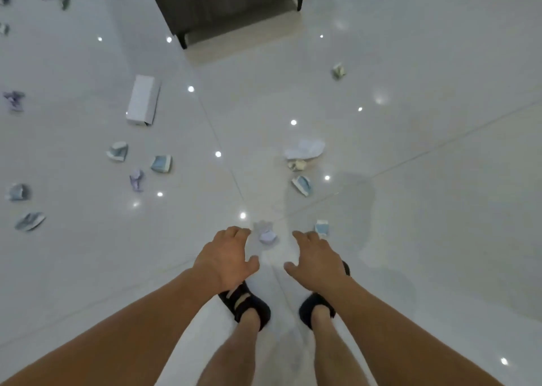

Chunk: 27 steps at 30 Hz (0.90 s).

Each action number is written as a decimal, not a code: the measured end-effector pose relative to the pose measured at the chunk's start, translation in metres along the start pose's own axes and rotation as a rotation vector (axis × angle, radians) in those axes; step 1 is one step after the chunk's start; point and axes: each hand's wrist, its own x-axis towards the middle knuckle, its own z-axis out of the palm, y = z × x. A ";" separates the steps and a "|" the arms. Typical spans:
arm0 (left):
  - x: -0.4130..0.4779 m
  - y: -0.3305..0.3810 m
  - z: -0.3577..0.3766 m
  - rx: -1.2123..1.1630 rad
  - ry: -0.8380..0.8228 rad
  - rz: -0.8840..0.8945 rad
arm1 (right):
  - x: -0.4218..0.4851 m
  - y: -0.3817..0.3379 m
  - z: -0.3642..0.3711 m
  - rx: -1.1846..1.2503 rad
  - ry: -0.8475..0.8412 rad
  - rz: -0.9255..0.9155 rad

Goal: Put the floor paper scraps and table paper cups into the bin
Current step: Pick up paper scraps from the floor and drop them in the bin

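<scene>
Both your hands hover empty, fingers spread: left hand (pixel 225 258), right hand (pixel 315 259). Between them on the floor (pixel 425 180) lies a pale crumpled scrap (pixel 265 233); a blue scrap (pixel 322 227) sits just beyond your right fingertips.

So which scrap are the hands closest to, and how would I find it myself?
Start at the dark cabinet at the top and come straight down the pale floor to the person's two hands. Between the left hand and right hand lies a lilac crumpled scrap. The scrap beside it is blue and white, folded rather than crumpled.
</scene>
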 end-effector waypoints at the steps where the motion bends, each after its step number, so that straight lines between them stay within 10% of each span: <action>1: 0.023 -0.009 0.017 -0.011 0.000 -0.012 | 0.030 0.004 0.016 -0.011 0.001 -0.025; 16: 0.248 -0.118 0.233 -0.181 0.045 -0.140 | 0.315 0.066 0.248 -0.245 0.042 -0.197; 27: 0.265 -0.075 0.225 -0.584 -0.059 -0.205 | 0.258 0.081 0.216 0.446 0.084 -0.321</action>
